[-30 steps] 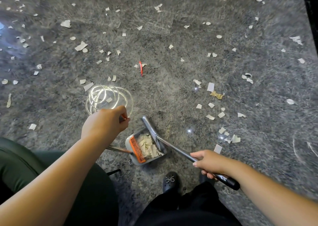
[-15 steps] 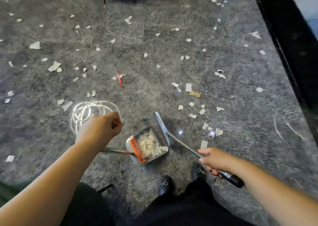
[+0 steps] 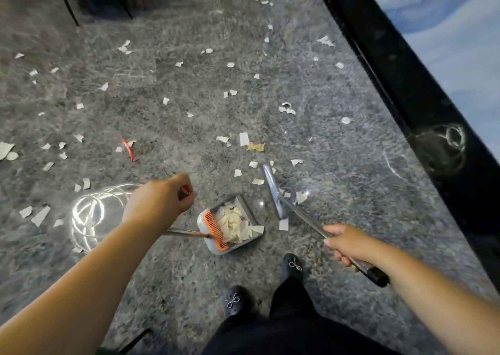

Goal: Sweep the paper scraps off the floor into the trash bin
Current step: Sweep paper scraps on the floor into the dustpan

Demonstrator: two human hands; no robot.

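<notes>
My left hand [image 3: 159, 200] grips the top of the dustpan's long handle. The grey dustpan [image 3: 253, 219] stands on the floor just right of it, with an orange comb along its back and a heap of paper scraps [image 3: 232, 223] inside. My right hand [image 3: 347, 243] holds the metal broom handle near its black end. The grey broom head [image 3: 273, 189] rests on the floor right of the dustpan, among loose white scraps [image 3: 257, 181]. More scraps lie scattered over the grey stone floor ahead. No trash bin is in view.
A black skirting strip [image 3: 400, 84] and a pale blue wall run along the right. Dark furniture legs [image 3: 70, 11] stand at the top left. A red wrapper [image 3: 128, 150] and a yellowish wrapper [image 3: 255, 146] lie among the scraps. My black shoes [image 3: 292, 265] are below the dustpan.
The view has swung right, bringing the black strip and wall into sight. The broom head has moved right, away from the dustpan's mouth, towards the scraps on the right. The dustpan stays down.
</notes>
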